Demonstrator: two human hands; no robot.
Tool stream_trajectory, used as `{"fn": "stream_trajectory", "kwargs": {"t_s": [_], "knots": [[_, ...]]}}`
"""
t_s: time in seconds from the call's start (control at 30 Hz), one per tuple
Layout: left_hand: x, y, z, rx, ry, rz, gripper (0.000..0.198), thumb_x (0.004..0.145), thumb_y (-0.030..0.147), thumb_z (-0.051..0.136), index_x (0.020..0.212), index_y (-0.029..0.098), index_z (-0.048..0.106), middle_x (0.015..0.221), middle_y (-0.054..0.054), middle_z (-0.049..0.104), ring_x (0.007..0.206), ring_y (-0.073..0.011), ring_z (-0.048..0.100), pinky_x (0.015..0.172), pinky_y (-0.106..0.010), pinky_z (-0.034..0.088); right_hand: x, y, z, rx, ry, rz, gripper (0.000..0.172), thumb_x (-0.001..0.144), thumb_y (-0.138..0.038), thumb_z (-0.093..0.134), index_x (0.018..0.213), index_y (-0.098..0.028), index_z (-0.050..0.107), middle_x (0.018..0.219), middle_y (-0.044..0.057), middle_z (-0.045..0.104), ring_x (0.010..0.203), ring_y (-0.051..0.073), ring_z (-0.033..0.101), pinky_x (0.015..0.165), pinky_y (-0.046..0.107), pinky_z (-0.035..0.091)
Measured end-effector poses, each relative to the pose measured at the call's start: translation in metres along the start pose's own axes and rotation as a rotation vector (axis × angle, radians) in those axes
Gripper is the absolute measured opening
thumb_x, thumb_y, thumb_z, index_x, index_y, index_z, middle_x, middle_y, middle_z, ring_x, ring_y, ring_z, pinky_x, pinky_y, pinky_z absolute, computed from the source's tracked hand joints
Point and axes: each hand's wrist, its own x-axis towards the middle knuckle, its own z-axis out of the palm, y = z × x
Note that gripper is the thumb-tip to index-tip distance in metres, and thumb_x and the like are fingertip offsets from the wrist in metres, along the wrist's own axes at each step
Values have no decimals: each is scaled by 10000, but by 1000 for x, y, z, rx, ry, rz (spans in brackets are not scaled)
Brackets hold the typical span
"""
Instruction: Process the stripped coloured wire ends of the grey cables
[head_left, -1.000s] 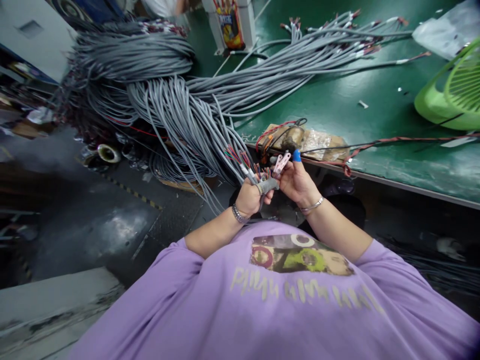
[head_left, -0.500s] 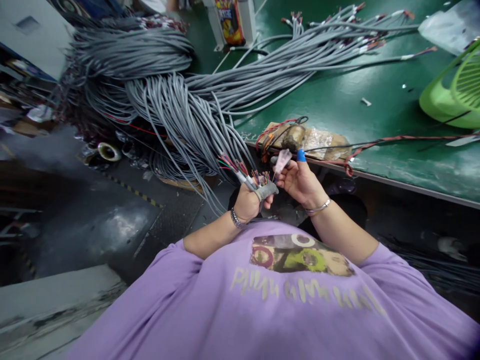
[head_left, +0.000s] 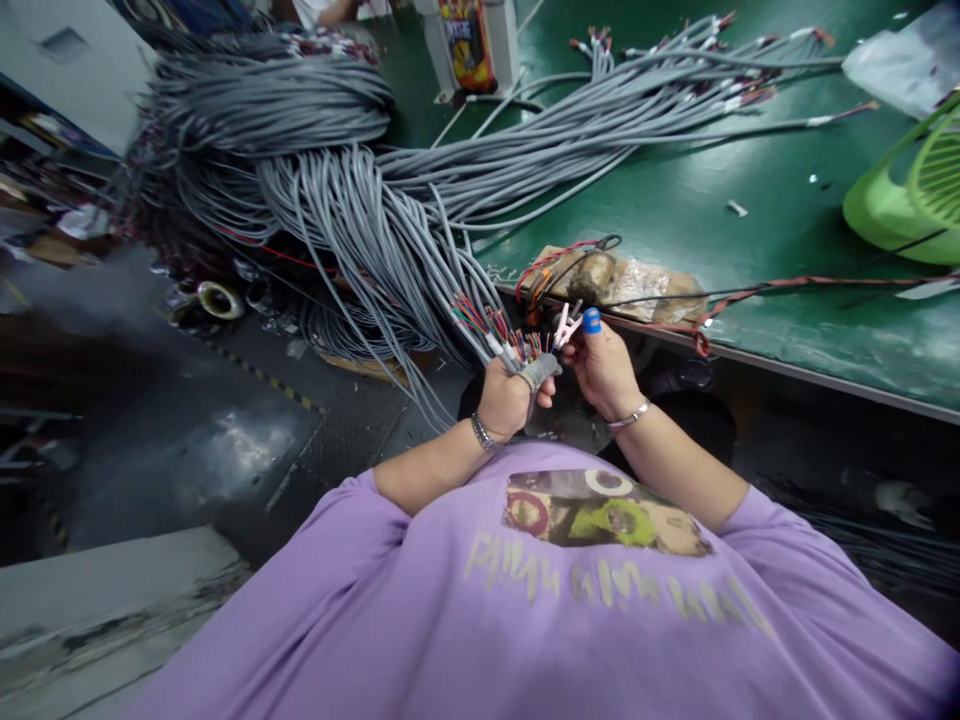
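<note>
My left hand (head_left: 506,400) is closed round the ends of several grey cables, whose thin coloured wires (head_left: 536,345) fan out above the fingers. Grey wrapping covers its thumb. Close on the right, my right hand (head_left: 606,370) pinches a small pale pink tool (head_left: 566,328) with spread arms, its tip beside the coloured wires. A blue wrap (head_left: 592,321) sits on the right thumb. From the left hand the grey cable bundle (head_left: 375,210) runs up to the left.
The green table (head_left: 750,220) carries more grey cables (head_left: 540,150), a taped brown block (head_left: 652,285), a green basket (head_left: 870,205), a plastic bag (head_left: 900,65) and a colourful packet (head_left: 469,45). Its front edge lies just beyond my right hand. Cable coils are on the floor.
The pink tool has turned and its arms now show apart. My right hand has closed more, its thumb moving left and down. My left hand has shifted slightly right.
</note>
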Motion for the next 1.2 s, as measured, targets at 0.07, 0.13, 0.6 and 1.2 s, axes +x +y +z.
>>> {"fn": "stream_trajectory", "kwargs": {"t_s": [0.07,0.13,0.6,1.2], "knots": [[2,-2,-1,-1,-2,3,425,622,517,822,669,160,597,500,40,570,366,-67,483,355,-203,402,3,0,1,73,-95,118,609,680,-824,666,790,-225,636,670,-17,584,573,112,488,525,263,400],[3,-5,-2,-5,-11,8,421,631,514,819,671,164,589,505,43,570,374,-67,486,357,-202,409,6,-2,3,152,-137,193,592,690,-800,685,824,-224,647,702,-14,611,600,119,518,546,270,422],[-2,-1,-5,-62,-41,-31,394,589,458,849,637,146,613,471,25,590,353,-76,498,338,-186,406,-1,-2,-5,230,-134,294,631,712,-854,597,818,-234,645,736,2,648,620,133,545,552,269,415],[-4,-3,-36,-63,-284,-101,558,655,575,809,962,116,729,828,-116,774,661,-183,741,450,-180,409,-33,-20,-51,-169,-16,40,300,699,-450,847,838,-209,735,725,-24,678,580,68,523,530,192,407]]}}
